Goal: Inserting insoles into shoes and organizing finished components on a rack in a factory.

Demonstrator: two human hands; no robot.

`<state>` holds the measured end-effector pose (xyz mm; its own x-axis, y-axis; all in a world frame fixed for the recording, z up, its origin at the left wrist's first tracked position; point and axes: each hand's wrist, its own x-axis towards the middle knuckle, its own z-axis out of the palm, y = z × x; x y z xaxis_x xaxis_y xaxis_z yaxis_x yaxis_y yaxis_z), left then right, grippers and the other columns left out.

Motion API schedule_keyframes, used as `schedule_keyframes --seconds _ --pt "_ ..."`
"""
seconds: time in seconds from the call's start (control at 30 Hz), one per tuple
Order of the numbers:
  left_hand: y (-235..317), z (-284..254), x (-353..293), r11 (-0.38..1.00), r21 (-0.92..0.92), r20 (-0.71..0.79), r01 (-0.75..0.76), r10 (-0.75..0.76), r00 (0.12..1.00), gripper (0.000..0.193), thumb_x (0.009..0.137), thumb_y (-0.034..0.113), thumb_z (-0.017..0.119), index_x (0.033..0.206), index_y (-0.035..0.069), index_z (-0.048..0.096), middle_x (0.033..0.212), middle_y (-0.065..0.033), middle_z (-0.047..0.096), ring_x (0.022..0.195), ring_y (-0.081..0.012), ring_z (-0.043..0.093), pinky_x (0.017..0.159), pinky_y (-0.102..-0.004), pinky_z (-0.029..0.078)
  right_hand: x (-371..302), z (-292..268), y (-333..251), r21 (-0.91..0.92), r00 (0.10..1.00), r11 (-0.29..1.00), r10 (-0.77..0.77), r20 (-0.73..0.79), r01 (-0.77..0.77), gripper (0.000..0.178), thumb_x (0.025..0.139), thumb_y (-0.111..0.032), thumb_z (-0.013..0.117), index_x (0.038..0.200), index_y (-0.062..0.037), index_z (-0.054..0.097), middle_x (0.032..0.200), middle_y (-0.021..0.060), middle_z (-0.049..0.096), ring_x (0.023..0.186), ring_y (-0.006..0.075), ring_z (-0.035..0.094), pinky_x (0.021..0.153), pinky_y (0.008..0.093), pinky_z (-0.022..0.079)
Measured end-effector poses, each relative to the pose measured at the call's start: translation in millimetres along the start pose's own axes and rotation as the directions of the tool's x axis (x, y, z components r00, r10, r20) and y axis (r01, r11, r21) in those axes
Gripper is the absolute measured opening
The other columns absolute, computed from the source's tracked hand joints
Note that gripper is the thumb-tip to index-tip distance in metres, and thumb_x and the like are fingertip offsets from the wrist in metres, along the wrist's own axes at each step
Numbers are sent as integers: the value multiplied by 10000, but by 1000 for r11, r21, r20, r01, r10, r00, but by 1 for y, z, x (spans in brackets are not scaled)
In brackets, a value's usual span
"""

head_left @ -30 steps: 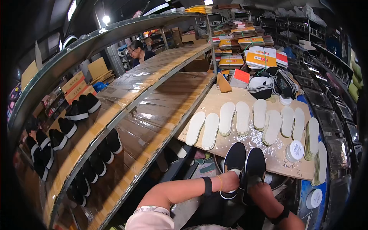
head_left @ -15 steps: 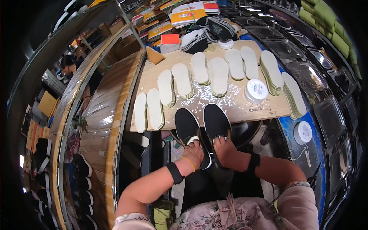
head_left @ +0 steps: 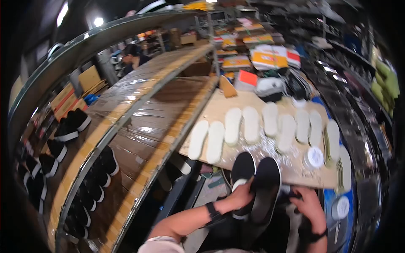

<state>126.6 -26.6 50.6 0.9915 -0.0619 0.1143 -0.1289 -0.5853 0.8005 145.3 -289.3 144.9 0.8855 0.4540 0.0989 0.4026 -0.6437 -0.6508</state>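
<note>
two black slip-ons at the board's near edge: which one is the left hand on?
The left shoe, showing a white insole at its opening, gripped by the left hand. The right shoe alongside shows only black.

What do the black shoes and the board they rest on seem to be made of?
The black shoes look like matte fabric, likely canvas, with pale linings; no shine shows. The board looks like bare, unpainted plywood or pressed wood: pale tan and flat, though blur hides the grain.

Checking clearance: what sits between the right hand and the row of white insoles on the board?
In the head view, a white round lidded tub and scattered white scraps lie between the right hand and the white insoles.
</note>
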Motion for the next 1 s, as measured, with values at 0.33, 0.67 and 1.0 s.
schedule_keyframes --seconds 0.33,0.67,1.0 --pt "-78 -275 99 952 161 -260 259 -212 942 323 699 189 565 985 43 601 758 -182 619 687 -274 608 632 -371 483 3 11 18 -148 935 948 308 179 -284 293 721 -57 621 1007 0 587 915 207 611 846 337 597 743 362 469" --pt "-135 -354 258 969 -231 -354 91 -171 919 205 907 296 478 889 109 561 624 60 470 525 -26 418 455 -179 318 25 67 43 -190 886 959 270 378 -211 360 778 -299 579 1070 -88 571 971 141 612 887 325 584 739 415 484" --pt "43 2 58 927 114 834 -356 105 542 433 776 253 637 1103 -8 524 1042 -187 585 939 -304 580 814 -333 462 -136 43 75 -171 842 888 460 282 -428 301 732 -236 571 997 -92 576 949 155 607 906 323 587 750 432 480"
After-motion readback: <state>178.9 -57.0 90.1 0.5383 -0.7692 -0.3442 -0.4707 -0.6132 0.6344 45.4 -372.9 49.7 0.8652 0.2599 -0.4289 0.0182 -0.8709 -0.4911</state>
